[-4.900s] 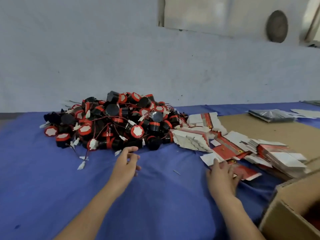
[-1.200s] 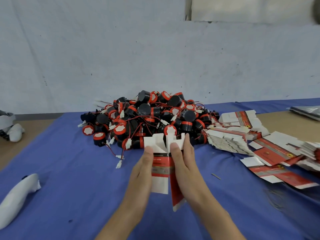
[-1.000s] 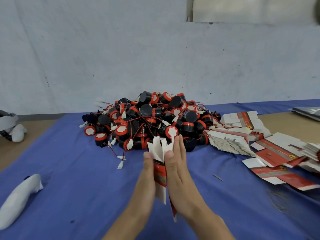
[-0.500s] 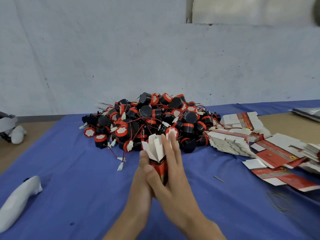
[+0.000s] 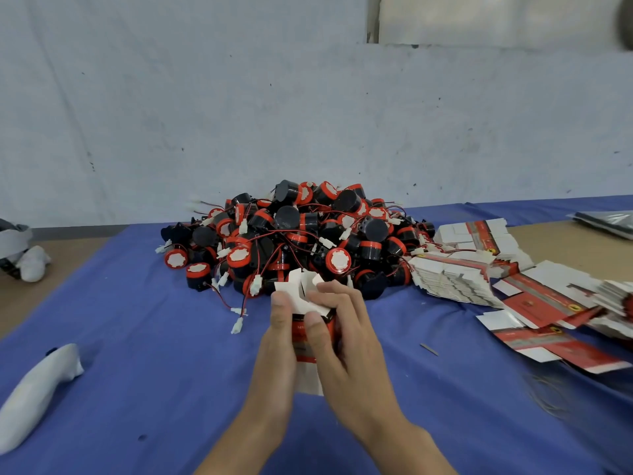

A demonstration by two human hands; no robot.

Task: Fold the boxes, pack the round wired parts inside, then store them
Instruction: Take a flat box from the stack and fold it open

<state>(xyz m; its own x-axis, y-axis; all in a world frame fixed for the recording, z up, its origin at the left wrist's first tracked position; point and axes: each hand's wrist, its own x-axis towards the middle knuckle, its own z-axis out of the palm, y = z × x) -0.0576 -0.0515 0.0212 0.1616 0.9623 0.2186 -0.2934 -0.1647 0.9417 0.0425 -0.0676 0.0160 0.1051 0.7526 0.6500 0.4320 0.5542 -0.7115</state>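
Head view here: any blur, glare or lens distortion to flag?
Head view: light even, no glare; pile of round wired parts fairly sharp; right hand and flat boxes at the right edge smeared; print on the held box unreadable; blue cloth: far edge bends, wide-angle.

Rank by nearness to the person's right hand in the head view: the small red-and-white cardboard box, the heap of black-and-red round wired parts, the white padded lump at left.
1. Red-and-white cardboard box: held in the right hand.
2. Heap of round wired parts: just beyond that hand.
3. White padded lump: far left.
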